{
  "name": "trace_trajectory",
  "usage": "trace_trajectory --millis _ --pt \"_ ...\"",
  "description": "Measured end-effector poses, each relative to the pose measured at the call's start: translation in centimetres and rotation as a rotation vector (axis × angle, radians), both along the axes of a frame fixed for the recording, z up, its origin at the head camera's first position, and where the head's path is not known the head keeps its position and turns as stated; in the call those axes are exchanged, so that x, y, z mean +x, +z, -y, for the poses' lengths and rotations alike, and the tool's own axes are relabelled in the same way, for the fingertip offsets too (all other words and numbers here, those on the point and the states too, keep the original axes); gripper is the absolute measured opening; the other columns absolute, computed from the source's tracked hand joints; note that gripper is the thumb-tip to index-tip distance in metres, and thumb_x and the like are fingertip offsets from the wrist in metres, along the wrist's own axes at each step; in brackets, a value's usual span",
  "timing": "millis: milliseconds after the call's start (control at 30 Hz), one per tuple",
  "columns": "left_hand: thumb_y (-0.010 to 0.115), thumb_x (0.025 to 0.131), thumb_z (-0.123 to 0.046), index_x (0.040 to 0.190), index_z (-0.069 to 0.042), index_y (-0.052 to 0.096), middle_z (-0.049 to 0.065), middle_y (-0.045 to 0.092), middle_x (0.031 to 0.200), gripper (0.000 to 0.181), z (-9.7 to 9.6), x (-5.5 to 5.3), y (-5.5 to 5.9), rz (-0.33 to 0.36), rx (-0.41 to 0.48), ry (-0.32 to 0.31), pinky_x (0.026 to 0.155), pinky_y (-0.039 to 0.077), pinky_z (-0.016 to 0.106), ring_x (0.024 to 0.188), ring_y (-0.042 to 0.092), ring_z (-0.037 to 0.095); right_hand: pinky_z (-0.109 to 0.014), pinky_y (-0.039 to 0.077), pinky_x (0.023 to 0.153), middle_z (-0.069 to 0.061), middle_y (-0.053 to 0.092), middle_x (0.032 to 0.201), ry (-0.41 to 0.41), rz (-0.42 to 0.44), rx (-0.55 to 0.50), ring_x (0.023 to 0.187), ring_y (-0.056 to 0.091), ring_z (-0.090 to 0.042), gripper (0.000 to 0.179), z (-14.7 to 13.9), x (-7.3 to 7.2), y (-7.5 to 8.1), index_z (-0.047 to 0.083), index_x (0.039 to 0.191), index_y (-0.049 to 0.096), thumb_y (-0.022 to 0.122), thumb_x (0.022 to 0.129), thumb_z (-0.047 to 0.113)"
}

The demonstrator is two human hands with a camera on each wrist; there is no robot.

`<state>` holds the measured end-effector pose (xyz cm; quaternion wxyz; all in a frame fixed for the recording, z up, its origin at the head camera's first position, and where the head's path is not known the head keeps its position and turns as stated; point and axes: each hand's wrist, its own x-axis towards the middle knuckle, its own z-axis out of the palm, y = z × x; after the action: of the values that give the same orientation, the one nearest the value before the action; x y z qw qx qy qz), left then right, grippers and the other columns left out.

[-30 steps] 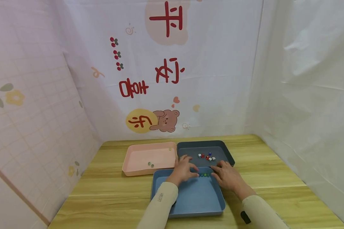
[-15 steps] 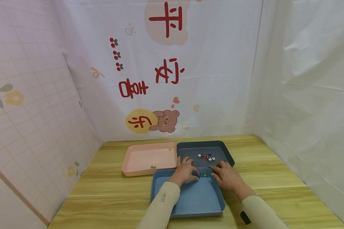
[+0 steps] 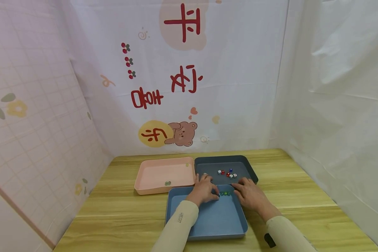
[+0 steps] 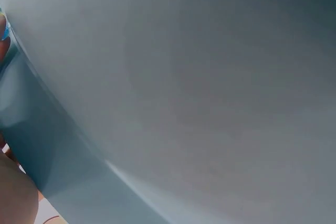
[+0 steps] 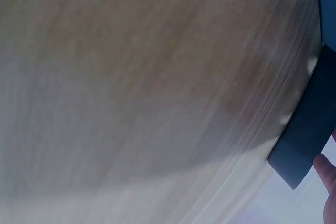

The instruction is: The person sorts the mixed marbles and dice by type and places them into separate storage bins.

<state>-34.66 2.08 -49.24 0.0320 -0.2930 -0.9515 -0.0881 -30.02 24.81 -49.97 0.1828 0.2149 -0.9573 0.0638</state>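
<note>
Over the blue tray (image 3: 214, 224), my left hand (image 3: 202, 191) brings thumb and index together on a small dark piece at the left end of a row. A bit of bright blue (image 4: 6, 33) shows between its fingers in the left wrist view. Several small green glass beads (image 3: 225, 193) make up that row, along the tray's far wall. My right hand (image 3: 250, 194) lies at the tray's far right corner, fingers extended onto the rims where the blue and dark trays meet, holding nothing.
The dark tray (image 3: 249, 168) behind holds several red, white and blue dice (image 3: 228, 174). A pink tray (image 3: 138, 180) at back left has two greenish beads (image 3: 167, 183) and a yellowish one (image 3: 187, 165). White printed cloth (image 3: 239, 87) encloses the wooden table (image 3: 97, 217).
My left hand has moved slightly right, its thumb and index closing together. A white die now shows beyond its fingers. The two greenish beads in the pink tray have shifted. My right hand stays put.
</note>
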Motion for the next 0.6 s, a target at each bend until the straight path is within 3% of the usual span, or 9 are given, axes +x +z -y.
trace_trajectory --millis 300,467,600 --pt "0.081 0.083 -0.039 0.085 -0.033 0.077 0.006 0.053 0.137 0.007 0.8 -0.5 0.8 0.09 0.16 0.011 0.114 0.014 0.064 0.136 0.037 0.028 -0.048 0.051 0.084 -0.013 0.058 0.107 -0.009 0.012 0.006 0.096 0.056 -0.031 0.031 -0.1 -0.1 -0.1 0.009 0.124 0.071 0.065 0.096 0.023" --pt "0.079 0.085 -0.037 0.088 -0.032 0.077 0.007 0.051 0.14 0.006 1.8 -1.5 2.6 0.186 0.292 0.038 0.114 0.013 0.061 0.138 0.034 0.031 -0.047 0.051 0.083 -0.012 0.058 0.108 -0.014 0.013 0.007 0.095 0.055 -0.029 0.032 -0.1 0.0 0.0 0.01 0.124 0.071 0.066 0.096 0.023" --pt "0.077 0.087 -0.033 0.092 -0.027 0.077 0.01 0.049 0.141 0.007 3.5 -2.7 4.3 0.211 0.383 0.06 0.115 0.011 0.06 0.137 0.032 0.034 -0.047 0.051 0.085 -0.013 0.058 0.109 -0.02 0.029 0.015 0.096 0.055 -0.03 0.032 0.0 0.0 0.0 0.01 0.125 0.07 0.065 0.096 0.024"
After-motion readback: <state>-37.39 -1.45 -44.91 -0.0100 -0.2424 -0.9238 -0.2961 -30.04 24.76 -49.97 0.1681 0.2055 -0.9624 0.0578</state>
